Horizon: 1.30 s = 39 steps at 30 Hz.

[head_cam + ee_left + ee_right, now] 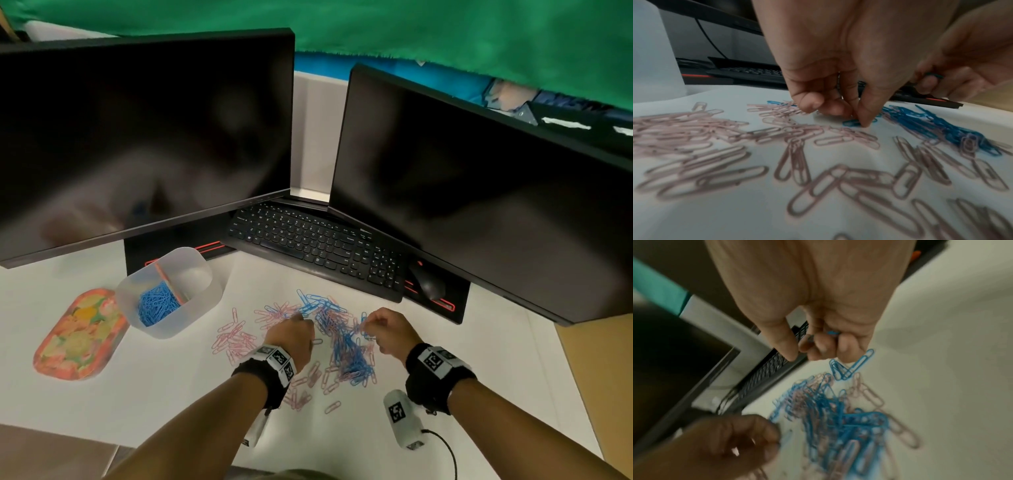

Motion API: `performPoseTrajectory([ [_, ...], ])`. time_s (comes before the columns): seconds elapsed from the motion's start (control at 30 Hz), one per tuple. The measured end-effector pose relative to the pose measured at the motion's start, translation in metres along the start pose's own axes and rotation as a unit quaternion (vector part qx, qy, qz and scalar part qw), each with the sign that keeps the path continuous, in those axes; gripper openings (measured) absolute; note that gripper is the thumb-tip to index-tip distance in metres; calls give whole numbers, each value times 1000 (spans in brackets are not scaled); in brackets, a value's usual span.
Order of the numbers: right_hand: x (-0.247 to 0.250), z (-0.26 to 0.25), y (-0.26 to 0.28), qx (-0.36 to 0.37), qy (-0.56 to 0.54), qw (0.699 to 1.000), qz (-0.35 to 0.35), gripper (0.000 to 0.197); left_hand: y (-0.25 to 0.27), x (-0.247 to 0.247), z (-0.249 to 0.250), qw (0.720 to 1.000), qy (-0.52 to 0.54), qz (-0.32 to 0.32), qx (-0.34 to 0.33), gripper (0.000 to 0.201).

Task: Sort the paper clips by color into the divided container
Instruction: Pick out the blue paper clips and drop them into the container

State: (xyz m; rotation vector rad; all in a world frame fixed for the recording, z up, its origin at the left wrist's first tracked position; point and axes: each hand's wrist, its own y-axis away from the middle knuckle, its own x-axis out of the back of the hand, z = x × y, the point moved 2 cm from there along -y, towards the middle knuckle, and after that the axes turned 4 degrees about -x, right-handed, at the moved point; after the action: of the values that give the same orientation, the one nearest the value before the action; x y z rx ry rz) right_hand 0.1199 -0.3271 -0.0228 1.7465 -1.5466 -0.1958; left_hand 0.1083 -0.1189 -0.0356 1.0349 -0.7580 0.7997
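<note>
Left hand: the left hand [294, 334] is down at the bench, fingers curled; thumb and fingertips [865, 118] pinch a blue clip [851, 123] lying on the surface.
Right hand: the right hand [390, 329] hangs above the pile, fingers curled in, gripping blue clips [832, 332] against the palm.
Pile: mixed blue and pink clips [342, 342] lie loose on the bench between and in front of the hands; pink ones [234, 337] are spread mostly to the left.
Container: a translucent container [202, 308] with a divider [168, 279] stands to the left of the pile. Its near-left compartment holds blue clips [156, 305]; contents of the other compartment cannot be told.
Tray: a patterned tray [80, 334] lies just left of the container.
Bench: white surface [154, 377]; a keyboard [315, 243] and mouse [428, 282] lie behind the pile.
Room: two dark monitors [144, 137] stand at the back, with green cloth [445, 31] above.
</note>
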Motion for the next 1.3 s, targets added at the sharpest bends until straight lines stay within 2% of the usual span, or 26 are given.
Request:
performPoseTrajectory([
  [0.1, -8, 7, 6, 18, 177, 983, 39, 13, -1, 0, 2, 1000, 9, -4, 4, 19],
  [0.23, -21, 11, 12, 12, 242, 969, 55, 17, -1, 3, 6, 999, 38, 21, -11, 17],
  [0.33, -25, 9, 11, 13, 231, 972, 48, 4, 0, 6, 9, 995, 86, 37, -23, 17],
  [0.47, -19, 7, 7, 12, 172, 984, 41, 21, -4, 8, 9, 978, 203, 57, -5, 26],
  [0.6, -7, 0, 7, 13, 58, 998, 15, 17, -8, 6, 5, 951, 303, 46, 46, 36],
  [0.7, -2, -2, 7, 1, -50, 999, -16, 17, -11, 4, 3, 902, 421, 42, 89, 32],
  [0.8, 2, -5, 8, -4, -132, 991, -28, 21, -9, 9, 11, 808, 576, 23, 120, 26],
  [0.83, 2, -6, 8, -7, -161, 986, -34, 23, -9, 11, 12, 786, 605, 21, 126, 27],
  [0.87, 3, -6, 8, -13, -189, 981, -39, 25, -10, 11, 13, 776, 617, 20, 132, 28],
  [0.93, 3, -6, 8, -31, -246, 967, -48, 27, -12, 9, 13, 793, 593, 13, 139, 26],
  [0.97, 2, -5, 8, -44, -272, 960, -50, 27, -13, 8, 14, 824, 550, 4, 137, 22],
  [1.03, 1, -3, 10, -70, -315, 945, -55, 26, -13, 6, 18, 902, 417, -16, 112, 17],
  [1.1, -2, -1, 12, -93, -341, 934, -57, 22, -9, 5, 26, 952, 295, -18, 85, 14],
  [1.2, -6, 0, 16, -130, -345, 928, -54, 14, -3, 2, 35, 987, 150, -30, 45, 15],
  [1.3, -7, 2, 17, -145, -332, 931, -52, 9, -3, -2, 39, 995, 94, -20, 28, 18],
])
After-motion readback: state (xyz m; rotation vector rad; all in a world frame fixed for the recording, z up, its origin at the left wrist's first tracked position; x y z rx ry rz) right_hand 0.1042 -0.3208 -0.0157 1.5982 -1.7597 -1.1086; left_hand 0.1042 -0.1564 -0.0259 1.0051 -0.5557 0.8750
